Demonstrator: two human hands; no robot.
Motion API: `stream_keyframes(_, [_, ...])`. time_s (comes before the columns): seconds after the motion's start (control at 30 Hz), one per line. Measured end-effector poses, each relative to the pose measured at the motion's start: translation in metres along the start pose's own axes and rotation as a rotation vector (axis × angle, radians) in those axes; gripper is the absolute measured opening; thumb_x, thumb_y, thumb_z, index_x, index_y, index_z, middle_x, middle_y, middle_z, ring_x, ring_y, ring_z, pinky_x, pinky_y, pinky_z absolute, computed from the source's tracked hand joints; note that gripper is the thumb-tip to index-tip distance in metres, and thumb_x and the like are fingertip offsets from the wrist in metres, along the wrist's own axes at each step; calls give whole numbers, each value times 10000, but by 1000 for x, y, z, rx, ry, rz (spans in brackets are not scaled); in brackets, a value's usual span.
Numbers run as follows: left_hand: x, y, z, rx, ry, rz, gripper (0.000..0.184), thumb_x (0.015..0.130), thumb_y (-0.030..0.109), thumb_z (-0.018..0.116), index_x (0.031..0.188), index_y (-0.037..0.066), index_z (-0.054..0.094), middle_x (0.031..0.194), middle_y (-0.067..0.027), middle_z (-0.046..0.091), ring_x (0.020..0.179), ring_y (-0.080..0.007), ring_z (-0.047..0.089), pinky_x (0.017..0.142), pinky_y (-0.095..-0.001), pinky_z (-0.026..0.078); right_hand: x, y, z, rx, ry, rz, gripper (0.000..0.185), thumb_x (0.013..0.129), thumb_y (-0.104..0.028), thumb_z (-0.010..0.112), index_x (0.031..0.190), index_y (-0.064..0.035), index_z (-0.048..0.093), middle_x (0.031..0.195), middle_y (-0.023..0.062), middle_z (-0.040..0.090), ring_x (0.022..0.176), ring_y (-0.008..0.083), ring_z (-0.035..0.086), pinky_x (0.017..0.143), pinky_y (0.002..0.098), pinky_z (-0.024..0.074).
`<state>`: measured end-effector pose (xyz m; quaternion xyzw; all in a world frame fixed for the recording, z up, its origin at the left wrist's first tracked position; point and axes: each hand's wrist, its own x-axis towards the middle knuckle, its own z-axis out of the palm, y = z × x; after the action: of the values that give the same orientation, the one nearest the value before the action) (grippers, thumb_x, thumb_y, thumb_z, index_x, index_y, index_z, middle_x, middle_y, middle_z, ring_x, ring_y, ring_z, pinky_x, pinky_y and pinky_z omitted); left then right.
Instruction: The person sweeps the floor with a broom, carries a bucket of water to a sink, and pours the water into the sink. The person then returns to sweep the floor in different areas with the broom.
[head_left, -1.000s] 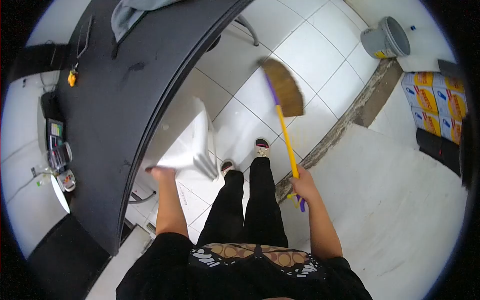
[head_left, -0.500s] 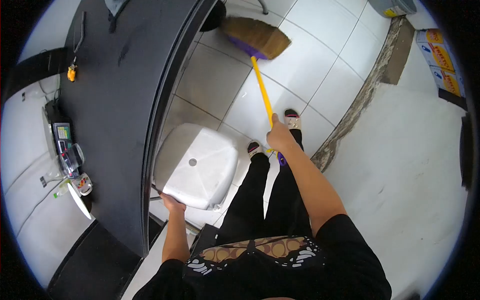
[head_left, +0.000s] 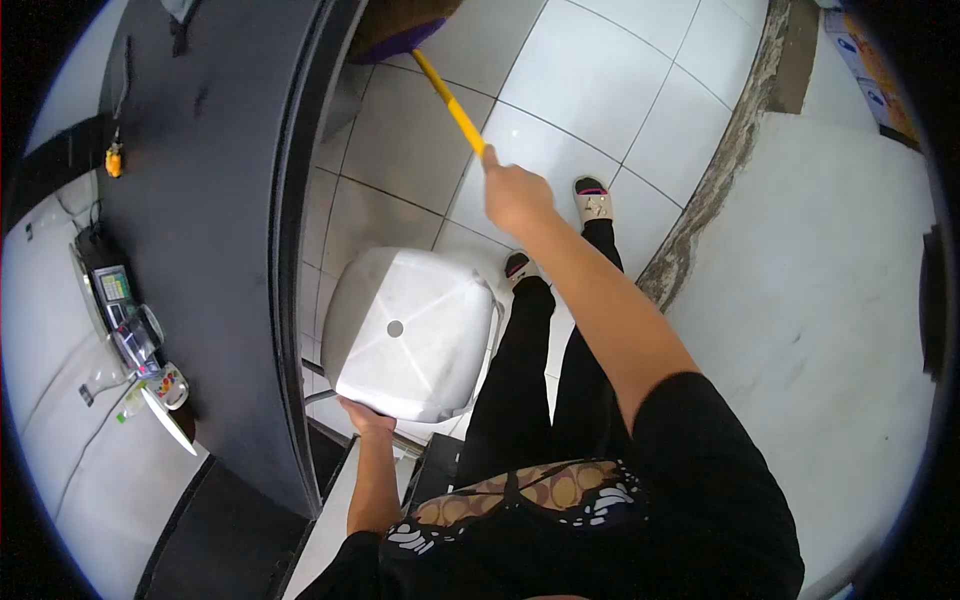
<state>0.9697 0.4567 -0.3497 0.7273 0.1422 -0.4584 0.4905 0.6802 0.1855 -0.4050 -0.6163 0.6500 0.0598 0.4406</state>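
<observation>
My right hand (head_left: 518,198) is closed around the yellow handle of a broom (head_left: 448,95). The broom's purple head with brown bristles lies at the top of the view, partly hidden by the black counter's edge and cut off by the frame. Low on the left, my left hand (head_left: 367,417) grips the near edge of a white plastic stool (head_left: 425,325). The stool's square seat has a round hole in its middle; the fingers under its rim are partly hidden.
A black counter (head_left: 220,250) runs along my left, carrying a scale (head_left: 113,285), a clear jar and a cup. White floor tiles (head_left: 580,80) lie ahead. On the right is a pale surface (head_left: 800,300) with a rough edge, and some boxes (head_left: 870,80) stand beyond.
My right hand has pushed the broom forward and left, so its head is now partly behind the counter edge. The stool, with my left hand on it, has shifted slightly right.
</observation>
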Motion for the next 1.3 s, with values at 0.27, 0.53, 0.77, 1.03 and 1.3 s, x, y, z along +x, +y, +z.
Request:
stream_keyframes(0.27, [3,-2,-9,50,-87,-50,633,846,552,163,1276,122,339,1294,-84,376,1188,-299,353,981,-431,295,-64,74,0,195,-238,-112,550,681,-35,485,1221,-64,388,947,209,564,827,334,567,713,384,457])
stream_keyframes(0.53, [-15,2,-31,101,87,-8,671,840,579,166,1284,101,321,1302,-95,363,1190,-293,350,987,-407,282,-207,112,-131,333,-73,27,538,686,-58,502,1216,-67,416,1051,220,535,966,345,523,833,367,408])
stream_keyframes(0.77, [-35,4,-90,29,63,62,690,836,595,185,1292,91,305,1305,-99,358,1188,-293,352,986,-404,287,-77,61,-79,220,89,207,420,723,-79,461,1119,40,382,932,305,538,871,393,553,757,409,453])
stream_keyframes(1.03, [-49,-13,-188,-80,27,65,663,845,573,194,1296,99,302,1298,-96,369,1173,-295,371,977,-411,305,-145,-40,91,-56,-319,22,505,701,-144,540,1104,127,405,909,248,577,838,313,594,703,378,483])
stream_keyframes(1.3, [-82,-21,-186,46,414,12,684,850,566,219,1290,48,295,1302,-116,358,1182,-285,359,994,-405,276,-158,-63,92,26,-989,-270,201,650,-92,529,815,8,583,587,97,577,485,172,563,446,313,447])
